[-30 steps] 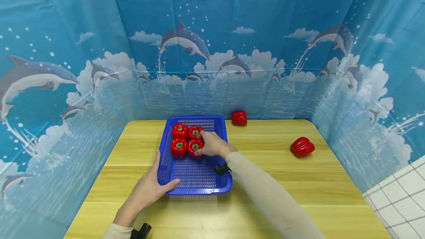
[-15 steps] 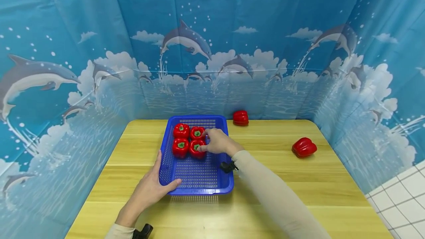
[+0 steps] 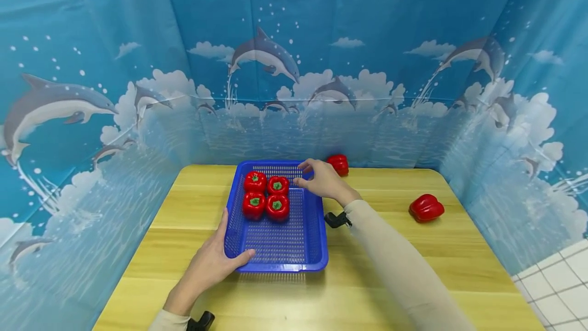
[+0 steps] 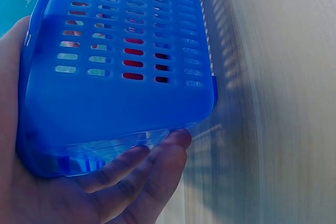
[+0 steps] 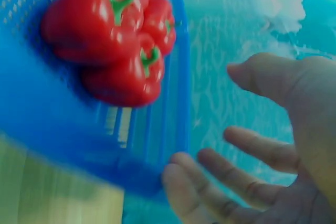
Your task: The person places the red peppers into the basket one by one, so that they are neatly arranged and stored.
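Running past the left edge of the counter point(image 3: 174, 239), a blue curtain point(image 3: 321, 132) printed with dolphins continues along the back and right edges. Wood shows between the left edge and our left hand point(image 3: 211, 262), which grips the near-left corner of one blue basket point(image 3: 290, 267): thumb over the near rim, other fingers along the outside of the left wall. A black wrist device point(image 3: 200, 322) sits below, by the left cuff.

We see the basket left of the counter's middle, its far rim at the back edge. Inside it we count four red peppers point(image 3: 254, 205), stems up, close together in two rows of two, toward the far-left corner. Slotted floor shows to their right and from them to the near rim.

Our right hand point(image 3: 323, 180) hangs over the far-right corner, fingers loosely bent and parted from the thumb, with nothing between them; we cannot tell whether a fingertip touches the rim. A second wrist device point(image 3: 337, 219) shows at that cuff.

Just right of the basket, at the back edge, a fifth pepper point(image 3: 339, 164) lies partly behind this hand. A sixth pepper point(image 3: 426, 208) lies on its side near the right edge, toward the back-right corner, well apart from the others. White tiles point(image 3: 556, 280) show beyond that edge.
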{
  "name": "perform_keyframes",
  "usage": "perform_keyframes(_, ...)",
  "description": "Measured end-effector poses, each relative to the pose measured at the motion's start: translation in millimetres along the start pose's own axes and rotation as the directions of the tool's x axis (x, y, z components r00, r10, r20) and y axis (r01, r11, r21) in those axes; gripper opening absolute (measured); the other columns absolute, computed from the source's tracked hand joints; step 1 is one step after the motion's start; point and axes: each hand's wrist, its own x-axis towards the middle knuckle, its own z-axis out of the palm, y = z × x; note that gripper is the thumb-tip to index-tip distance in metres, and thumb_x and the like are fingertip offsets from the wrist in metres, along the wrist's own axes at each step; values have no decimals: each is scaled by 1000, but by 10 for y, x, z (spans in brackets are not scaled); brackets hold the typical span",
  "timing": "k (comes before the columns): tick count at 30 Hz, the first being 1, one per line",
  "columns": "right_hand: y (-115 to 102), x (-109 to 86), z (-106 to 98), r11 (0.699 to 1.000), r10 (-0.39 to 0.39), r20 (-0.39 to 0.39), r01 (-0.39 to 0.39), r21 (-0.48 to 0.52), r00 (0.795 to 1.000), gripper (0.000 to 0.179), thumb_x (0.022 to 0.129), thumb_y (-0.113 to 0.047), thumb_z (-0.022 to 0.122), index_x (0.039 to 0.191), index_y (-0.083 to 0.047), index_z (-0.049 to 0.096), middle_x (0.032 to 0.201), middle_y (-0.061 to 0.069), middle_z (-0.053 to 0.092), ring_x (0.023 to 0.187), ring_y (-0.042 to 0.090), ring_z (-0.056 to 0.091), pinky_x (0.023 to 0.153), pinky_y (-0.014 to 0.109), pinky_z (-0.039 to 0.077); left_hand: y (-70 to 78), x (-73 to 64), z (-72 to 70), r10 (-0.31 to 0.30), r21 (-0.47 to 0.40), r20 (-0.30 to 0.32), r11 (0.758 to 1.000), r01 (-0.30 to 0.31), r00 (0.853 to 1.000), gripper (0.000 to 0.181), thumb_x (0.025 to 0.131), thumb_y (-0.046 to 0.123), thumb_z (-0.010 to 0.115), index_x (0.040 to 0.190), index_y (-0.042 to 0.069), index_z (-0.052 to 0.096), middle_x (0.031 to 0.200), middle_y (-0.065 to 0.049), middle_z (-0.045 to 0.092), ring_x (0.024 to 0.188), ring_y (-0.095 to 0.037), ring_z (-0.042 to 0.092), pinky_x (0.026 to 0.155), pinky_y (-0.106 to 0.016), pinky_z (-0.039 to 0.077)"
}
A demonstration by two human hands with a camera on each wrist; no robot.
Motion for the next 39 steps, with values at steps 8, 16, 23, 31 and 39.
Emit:
perform_keyframes(8,444,100,-221,997,-52,-89,57,61,995,56,115,-36,77,160,-4,66,160,25,67,131,45,76,111,62,65,66,9,-20,-2,10,-5,1000,2,1000,138,97,74,83,189,27,-9,189,-29,34,165,-61,50,127,-79,49)
perform_keyframes(16,975,129,-280,999,13,-155,-6,46,988,57,117,-31,73,168,-9,59,170,26,51,151,53,57,121,70,57,56,19,13,1,11,-15,1000,0,1000,139,96,74,85,189,28,-8,187,-31,36,162,-62,52,125,-81,50)
perform_keyframes(23,1337,189,-268,998,68,-166,-68,5,984,70,115,-28,74,177,-8,47,183,32,32,159,60,32,120,79,52,19,7,42,-7,0,-17,1000,7,1000,138,96,73,85,189,29,-7,189,-29,35,164,-61,51,127,-80,49)
perform_keyframes(31,1611,259,-235,994,56,-147,-68,-80,987,86,109,-22,82,181,-4,37,188,33,26,166,65,23,131,82,32,26,11,42,-13,7,-10,1000,13,1000,139,95,76,84,189,28,-6,191,-27,31,166,-61,48,129,-81,47)
perform_keyframes(39,1635,304,-132,991,122,-153,-129,-38,981,77,109,-17,83,177,-8,47,176,34,32,157,61,40,127,78,50,25,15,14,-28,3,-9,1000,28,1000,139,95,75,84,189,29,-8,191,-27,32,165,-61,50,128,-80,48)
